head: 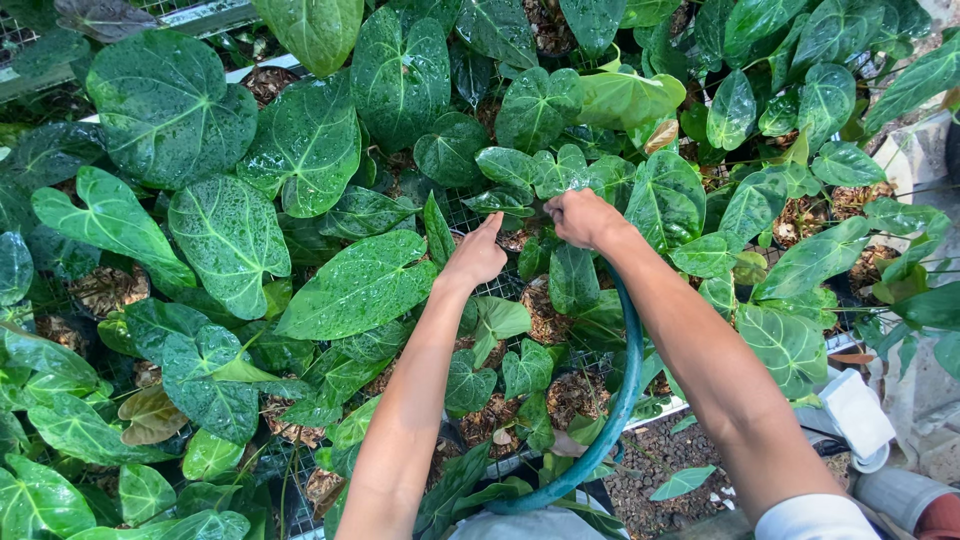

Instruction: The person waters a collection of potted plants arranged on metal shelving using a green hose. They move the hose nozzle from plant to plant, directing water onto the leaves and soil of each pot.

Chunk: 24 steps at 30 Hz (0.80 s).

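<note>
My left hand (pixel 476 255) reaches out over a bench of potted plants, its fingers closed together and its tip touching a small dark leaf (pixel 500 201) near the middle. Close beside it, my right hand (pixel 580 217) is closed in a fist around the end of a green hose (pixel 618 400), at the edge of a heart-shaped leaf (pixel 560 170). The hose curves from under my right forearm down toward my body. The hose's nozzle is hidden inside the fist. All the leaves are wet with droplets.
Many pots (pixel 108 290) of large white-veined, heart-shaped leaves stand on a wire mesh bench (pixel 500 285). Gravel ground (pixel 660 460) lies below at the lower right, next to a white object (pixel 858 415) and a grey pipe (pixel 900 490).
</note>
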Available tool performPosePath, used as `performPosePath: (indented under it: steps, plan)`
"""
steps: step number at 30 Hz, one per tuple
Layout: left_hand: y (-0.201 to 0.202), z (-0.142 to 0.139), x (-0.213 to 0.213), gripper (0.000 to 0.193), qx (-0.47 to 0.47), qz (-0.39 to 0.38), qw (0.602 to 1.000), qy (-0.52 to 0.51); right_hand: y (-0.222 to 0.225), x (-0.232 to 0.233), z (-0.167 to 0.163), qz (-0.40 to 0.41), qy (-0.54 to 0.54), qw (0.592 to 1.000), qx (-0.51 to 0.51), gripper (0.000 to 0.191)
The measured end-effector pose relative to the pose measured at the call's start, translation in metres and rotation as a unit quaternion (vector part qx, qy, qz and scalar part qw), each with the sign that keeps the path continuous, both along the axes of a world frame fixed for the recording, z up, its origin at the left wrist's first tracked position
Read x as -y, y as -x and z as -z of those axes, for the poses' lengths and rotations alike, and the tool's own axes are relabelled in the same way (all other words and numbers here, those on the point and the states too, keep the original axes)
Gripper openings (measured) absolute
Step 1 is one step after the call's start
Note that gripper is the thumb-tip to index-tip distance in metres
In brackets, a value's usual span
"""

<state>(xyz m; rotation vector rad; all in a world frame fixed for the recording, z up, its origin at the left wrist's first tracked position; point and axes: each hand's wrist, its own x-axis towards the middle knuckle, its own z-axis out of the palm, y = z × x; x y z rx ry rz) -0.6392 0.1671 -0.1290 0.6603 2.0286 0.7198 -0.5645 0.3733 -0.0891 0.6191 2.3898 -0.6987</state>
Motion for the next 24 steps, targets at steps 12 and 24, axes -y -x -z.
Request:
performPosePath:
  steps: [12,24]
  plan:
    - [-0.004,0.010,0.008,0.075,-0.011,-0.005,1.000,-0.021,-0.005,0.003,0.000,0.022,0.010,0.998,0.056,0.043]
    - [-0.014,-0.006,0.025,0.074,0.009,-0.018,1.000,0.017,-0.009,0.008,0.006,-0.014,-0.008,1.000,0.018,0.040]
